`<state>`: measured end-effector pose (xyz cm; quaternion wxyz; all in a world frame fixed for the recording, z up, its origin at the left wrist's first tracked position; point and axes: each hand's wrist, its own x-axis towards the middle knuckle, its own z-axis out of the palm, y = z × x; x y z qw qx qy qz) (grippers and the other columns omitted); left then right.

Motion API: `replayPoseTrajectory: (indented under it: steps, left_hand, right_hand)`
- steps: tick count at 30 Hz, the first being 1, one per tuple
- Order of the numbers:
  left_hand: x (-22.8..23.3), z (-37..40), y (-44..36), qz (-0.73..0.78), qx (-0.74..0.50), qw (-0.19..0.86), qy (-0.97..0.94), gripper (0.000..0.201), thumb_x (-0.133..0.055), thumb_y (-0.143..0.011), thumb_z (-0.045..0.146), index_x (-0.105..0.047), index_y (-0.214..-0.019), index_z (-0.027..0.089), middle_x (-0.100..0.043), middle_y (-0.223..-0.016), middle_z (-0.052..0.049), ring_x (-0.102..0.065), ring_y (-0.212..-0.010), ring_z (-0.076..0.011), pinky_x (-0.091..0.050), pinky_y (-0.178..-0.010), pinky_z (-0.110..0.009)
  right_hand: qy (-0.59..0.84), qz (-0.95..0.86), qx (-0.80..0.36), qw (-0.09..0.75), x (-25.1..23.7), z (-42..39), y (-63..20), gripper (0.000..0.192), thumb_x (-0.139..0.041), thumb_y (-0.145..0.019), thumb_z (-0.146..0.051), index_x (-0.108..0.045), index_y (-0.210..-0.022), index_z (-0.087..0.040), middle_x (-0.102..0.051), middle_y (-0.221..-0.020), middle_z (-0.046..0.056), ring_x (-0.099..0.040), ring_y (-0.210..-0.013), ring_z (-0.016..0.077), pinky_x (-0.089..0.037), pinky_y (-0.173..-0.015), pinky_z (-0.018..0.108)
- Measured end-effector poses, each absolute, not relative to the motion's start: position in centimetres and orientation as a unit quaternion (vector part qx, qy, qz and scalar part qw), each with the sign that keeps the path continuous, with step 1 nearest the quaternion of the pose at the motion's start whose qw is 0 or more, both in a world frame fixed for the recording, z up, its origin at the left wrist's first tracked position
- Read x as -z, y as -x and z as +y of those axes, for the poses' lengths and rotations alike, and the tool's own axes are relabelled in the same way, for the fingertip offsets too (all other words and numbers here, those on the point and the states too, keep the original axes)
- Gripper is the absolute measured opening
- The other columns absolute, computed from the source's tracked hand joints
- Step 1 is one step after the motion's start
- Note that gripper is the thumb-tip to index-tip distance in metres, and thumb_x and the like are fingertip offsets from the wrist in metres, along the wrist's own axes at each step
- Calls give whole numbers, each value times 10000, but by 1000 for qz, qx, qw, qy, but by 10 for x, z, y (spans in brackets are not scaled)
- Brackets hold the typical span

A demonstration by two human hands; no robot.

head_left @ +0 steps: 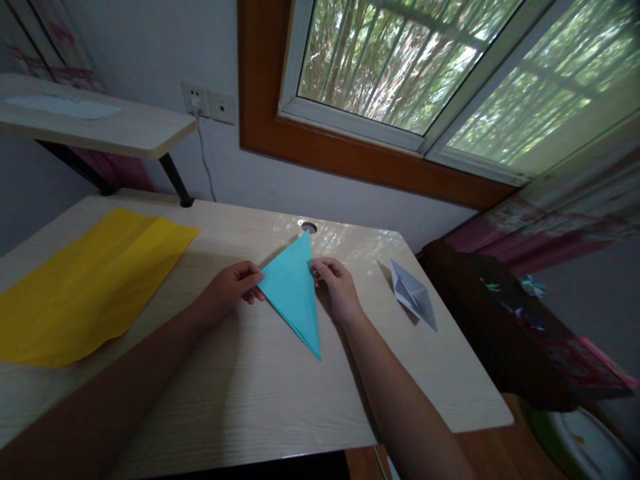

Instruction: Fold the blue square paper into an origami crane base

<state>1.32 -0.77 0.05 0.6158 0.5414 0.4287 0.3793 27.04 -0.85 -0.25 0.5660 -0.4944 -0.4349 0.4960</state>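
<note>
Seen from the head camera, a blue paper triangle (294,293) lies flat near the middle of the pale wooden bench (250,393). Left hand (231,288) pinches its left corner with narrow fingers; right hand (337,285) grips the right edge the same way. A yellow sheet (85,283) lies well apart at left, a folded white paper piece (413,293) at right. No writing can be read anywhere
</note>
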Motion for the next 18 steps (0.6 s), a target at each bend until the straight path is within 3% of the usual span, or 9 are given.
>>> replayPoseTrajectory:
  steps: [5, 10, 14, 18]
  left_hand:
    - [1, -7, -13, 428, -407, 607, -532, 261, -687, -864, 425, -583, -852, 186, -682, -714, 14, -695, -664, -148, -500, -562, -233]
    - [0, -7, -13, 435, -402, 589, -550, 281, -678, -869, 436, -581, -960, 188, -697, -711, 4, -701, -654, -167, -528, -585, -261]
    - [0, -6, -13, 438, -414, 566, -563, 414, -684, -860, 439, -552, -1163, 190, -678, -660, 24, -705, -628, -187, -535, -580, -276]
    - [-1, -7, -13, 445, -417, 543, -577, 427, -667, -867, 445, -559, -1189, 186, -680, -665, 21, -711, -640, -194, -535, -591, -282]
  right_hand:
    - [501, -472, -430, 584, 11, -7, -270, 399, -834, -718, -387, -646, -1047, -261, -664, -959, -16, -599, -825, 137, -484, -758, 268]
    - [456, -466, -484, 584, 12, -7, -268, 595, -820, -730, -347, -520, -1243, -314, -625, -753, -74, -566, -667, 136, -449, -652, 262]
    - [458, -476, -449, 602, 9, -8, -266, 577, -797, -750, -312, -505, -1249, -310, -630, -721, -78, -563, -659, 137, -448, -681, 275]
    - [467, -479, -423, 611, 7, -9, -266, 556, -788, -753, -306, -513, -1235, -310, -651, -728, -66, -588, -710, 152, -462, -735, 295]
